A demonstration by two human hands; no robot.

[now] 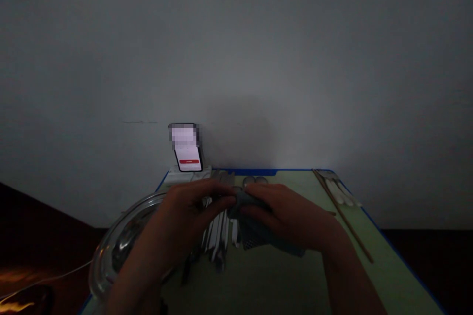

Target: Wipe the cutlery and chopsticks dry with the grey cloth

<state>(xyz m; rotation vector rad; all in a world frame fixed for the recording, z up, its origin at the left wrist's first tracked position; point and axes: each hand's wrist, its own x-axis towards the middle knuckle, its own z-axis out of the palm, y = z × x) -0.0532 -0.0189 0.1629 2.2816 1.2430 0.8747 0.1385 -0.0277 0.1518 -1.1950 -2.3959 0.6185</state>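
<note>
While light is poor, both hands meet mid-table: left hand pinches one utensil's end, right hand presses a grey-blue cloth around it, fingers closed. Looks like mid-wipe; I'd judge most still undone, since a row of pale-handled cutlery lies under the hands. Glass bowl sits left, cut by the arm. Chopsticks and more utensils lie far right. Phone stands at the wall. Which utensil is held: can't tell.

A dim home dining or kitchen corner: a green blue-edged tabletop against a bare white wall, bearing white-handled cutlery, wooden chopsticks and a clear glass bowl.
</note>
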